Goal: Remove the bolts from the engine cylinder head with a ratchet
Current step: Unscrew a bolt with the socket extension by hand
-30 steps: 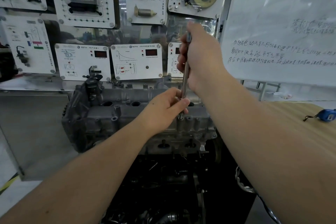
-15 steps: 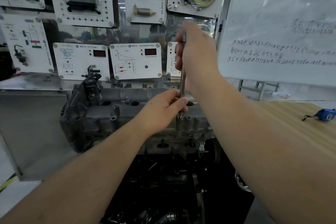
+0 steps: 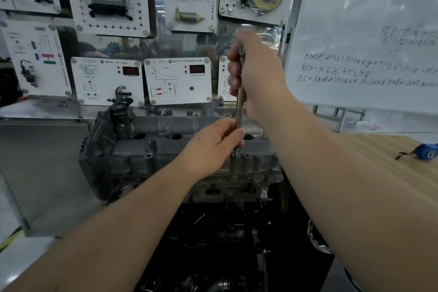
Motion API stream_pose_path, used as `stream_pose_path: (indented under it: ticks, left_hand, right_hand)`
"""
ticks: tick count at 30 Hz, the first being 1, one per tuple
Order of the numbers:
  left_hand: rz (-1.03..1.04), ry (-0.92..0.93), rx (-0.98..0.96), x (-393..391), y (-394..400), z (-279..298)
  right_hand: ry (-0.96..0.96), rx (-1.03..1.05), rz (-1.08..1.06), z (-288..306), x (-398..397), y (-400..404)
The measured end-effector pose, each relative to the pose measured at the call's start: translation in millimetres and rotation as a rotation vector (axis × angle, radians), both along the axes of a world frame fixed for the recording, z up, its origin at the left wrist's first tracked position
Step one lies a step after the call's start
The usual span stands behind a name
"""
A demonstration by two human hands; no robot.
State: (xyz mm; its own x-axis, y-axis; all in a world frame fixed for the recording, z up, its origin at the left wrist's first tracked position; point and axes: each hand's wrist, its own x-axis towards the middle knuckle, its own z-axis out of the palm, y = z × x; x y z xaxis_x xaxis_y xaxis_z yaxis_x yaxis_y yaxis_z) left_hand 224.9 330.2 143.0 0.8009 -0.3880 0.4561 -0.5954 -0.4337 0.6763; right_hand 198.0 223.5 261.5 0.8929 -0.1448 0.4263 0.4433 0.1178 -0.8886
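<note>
Both hands hold the upright ratchet [image 3: 239, 106], right hand [image 3: 254, 73] fisted round its handle, left hand [image 3: 213, 144] pinching the stiff, slick shaft just above the bolt [image 3: 236, 154] in the cylinder head [image 3: 147, 149].

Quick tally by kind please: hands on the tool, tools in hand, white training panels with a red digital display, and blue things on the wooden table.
Hands on the ratchet: 2, left hand and right hand
Ratchet: 1
Display panels: 2
Blue thing on table: 1
Total: 6
</note>
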Motion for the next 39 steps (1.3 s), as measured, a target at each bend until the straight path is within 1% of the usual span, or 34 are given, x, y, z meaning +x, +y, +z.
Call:
stream_pose_path:
  ticks: [2,3,5,6,8,10,11,12,13,15,17,19,21,23,25,27,28,29,30,33,34,36,39]
  left_hand:
    - [0.042,-0.02,-0.005,1,-4,0]
    - [0.054,-0.029,-0.001,2,-5,0]
    - [0.058,-0.024,0.022,4,-4,-2]
    - [0.05,-0.013,0.043,4,-3,-2]
    - [0.02,0.0,0.078,3,-1,-3]
    - [-0.012,0.007,0.079,2,1,-3]
    - [-0.023,0.013,0.068,2,2,-2]
    - [-0.023,0.018,0.052,1,2,-2]
    - [-0.015,0.019,0.032,1,2,-2]
    - [0.007,0.011,-0.009,2,-1,-2]
    - [0.035,0.008,-0.054,4,-4,-1]
    - [0.083,-0.01,-0.05,5,-6,-1]
    - [0.099,-0.015,-0.021,7,-6,-2]
    - [0.075,0.003,0.021,7,-4,-3]
    - [0.008,0.031,0.027,6,-1,-4]
    - [-0.049,0.06,0.013,4,2,-3]
    - [-0.06,0.061,0.018,3,4,-2]
    - [-0.058,0.049,0.027,2,4,-2]
    - [-0.047,0.031,0.028,1,4,-2]
    - [0.013,-0.002,-0.003,0,-1,0]
    - [0.03,-0.008,-0.006,0,-3,0]
    - [0.066,-0.029,0.027,2,-6,1]
    - [0.095,-0.039,0.088,4,-5,-2]
  right_hand:
    - [-0.031,0.024,-0.15,0,-1,6]
    - [-0.041,0.045,-0.171,0,-1,8]
    - [-0.036,0.07,-0.145,1,-1,8]
    - [-0.022,0.081,-0.1,2,-1,7]
    - [0.015,0.088,0.065,5,0,-2]
    - [0.033,0.046,0.232,8,-2,-10]
    - [0.031,0.032,0.257,8,-2,-12]
    - [0.028,0.035,0.237,6,-2,-11]
    - [0.017,0.044,0.17,5,-2,-8]
    - [-0.023,0.051,-0.022,0,-3,2]
    - [-0.061,0.039,-0.169,-1,-3,10]
    - [-0.055,0.003,-0.236,-1,-3,13]
    - [-0.046,0.011,-0.247,-1,-3,13]
    - [-0.018,0.079,-0.171,0,-1,8]
    - [0.028,0.114,0.048,2,0,-1]
    - [0.038,0.071,0.298,3,0,-9]
    - [0.03,0.048,0.356,3,0,-11]
    - [0.021,0.043,0.349,1,0,-10]
    - [0.01,0.055,0.288,0,0,-7]
    - [-0.049,0.076,-0.026,-4,-1,4]
    - [-0.064,0.079,-0.101,-4,-2,7]
    - [-0.068,0.079,-0.151,-4,-2,11]
    - [-0.013,0.1,-0.107,2,-1,11]
